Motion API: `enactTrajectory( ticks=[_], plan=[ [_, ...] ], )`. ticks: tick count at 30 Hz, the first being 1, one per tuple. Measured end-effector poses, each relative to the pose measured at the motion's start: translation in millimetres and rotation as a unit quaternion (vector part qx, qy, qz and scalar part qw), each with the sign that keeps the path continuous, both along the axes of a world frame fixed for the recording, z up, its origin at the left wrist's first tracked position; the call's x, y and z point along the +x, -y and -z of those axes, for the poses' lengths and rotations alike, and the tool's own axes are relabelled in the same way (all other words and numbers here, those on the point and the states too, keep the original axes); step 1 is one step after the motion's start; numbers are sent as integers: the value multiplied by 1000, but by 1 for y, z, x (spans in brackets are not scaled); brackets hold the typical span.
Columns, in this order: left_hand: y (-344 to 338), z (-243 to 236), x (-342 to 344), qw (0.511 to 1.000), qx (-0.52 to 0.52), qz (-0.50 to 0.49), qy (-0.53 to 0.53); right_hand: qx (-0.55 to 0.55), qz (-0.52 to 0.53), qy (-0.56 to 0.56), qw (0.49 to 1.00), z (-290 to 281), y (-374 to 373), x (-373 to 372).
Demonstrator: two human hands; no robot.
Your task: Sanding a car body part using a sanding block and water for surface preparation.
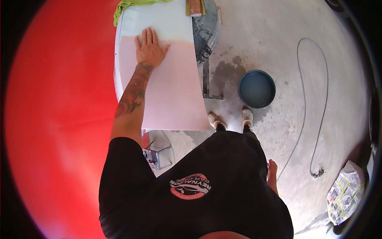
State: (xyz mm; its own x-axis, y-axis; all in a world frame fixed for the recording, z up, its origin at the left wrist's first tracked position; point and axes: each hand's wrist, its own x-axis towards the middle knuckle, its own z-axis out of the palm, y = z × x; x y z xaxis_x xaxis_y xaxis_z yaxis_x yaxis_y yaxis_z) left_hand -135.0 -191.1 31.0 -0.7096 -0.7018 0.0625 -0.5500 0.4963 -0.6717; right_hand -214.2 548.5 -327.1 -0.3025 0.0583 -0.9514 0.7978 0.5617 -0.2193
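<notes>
The left hand (151, 50) lies flat, fingers slightly spread and empty, on the pink-and-white panel (172, 91), upper centre-left. The right hand (272, 170), lower right: finger state undeterminable. Uneven pressure could tip the panel.

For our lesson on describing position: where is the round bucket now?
In the head view, the round bucket stands right of centre on the grey floor, right of the pale panel, just beyond the right clog.

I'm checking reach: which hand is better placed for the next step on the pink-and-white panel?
Likely the left hand: it rests flat on the panel, while the right hand hangs away from it.
</notes>
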Motion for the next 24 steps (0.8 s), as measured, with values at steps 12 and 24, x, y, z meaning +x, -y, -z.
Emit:
enactTrajectory(
  ticks=[12,24],
  plan=[
    [-57,0,36,999,24,29,-8,-102,-77,-103,986,-11,121,-93],
    [-133,12,85,994,95,26,-53,-98,-142,-94,981,-5,133,-126]
  ],
)
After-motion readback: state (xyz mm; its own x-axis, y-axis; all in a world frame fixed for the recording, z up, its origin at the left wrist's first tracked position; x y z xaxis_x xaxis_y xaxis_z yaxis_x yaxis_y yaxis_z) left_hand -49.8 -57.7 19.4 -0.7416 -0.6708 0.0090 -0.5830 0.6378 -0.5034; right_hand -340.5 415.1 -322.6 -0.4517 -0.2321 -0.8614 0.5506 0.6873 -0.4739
